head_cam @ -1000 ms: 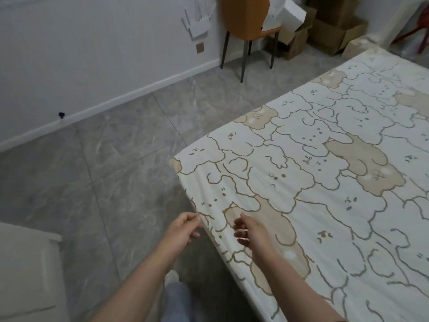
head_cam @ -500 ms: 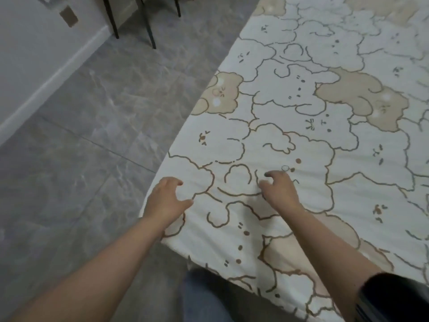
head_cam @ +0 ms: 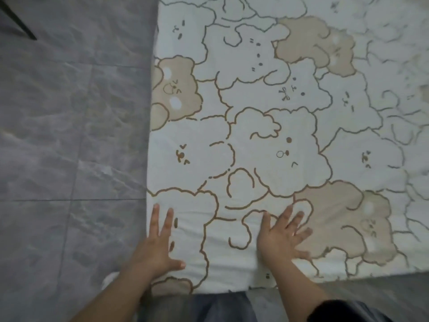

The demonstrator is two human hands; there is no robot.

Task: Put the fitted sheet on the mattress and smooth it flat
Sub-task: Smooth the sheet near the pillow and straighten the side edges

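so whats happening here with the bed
A person is making the bed. The fitted sheet, printed with cartoon bears, already covers the mattress top, and its corner nearest the person looks pulled over. Both hands lie flat on it near that corner, fingers spread: the left hand by the side edge next to the floor, the right hand further in. It looks like they are smoothing the sheet, which lies mostly flat here.

I see grey marbled floor tiles [head_cam: 69, 135] along the left side, with a thin dark furniture leg [head_cam: 17, 22] slanting in at the top left corner.
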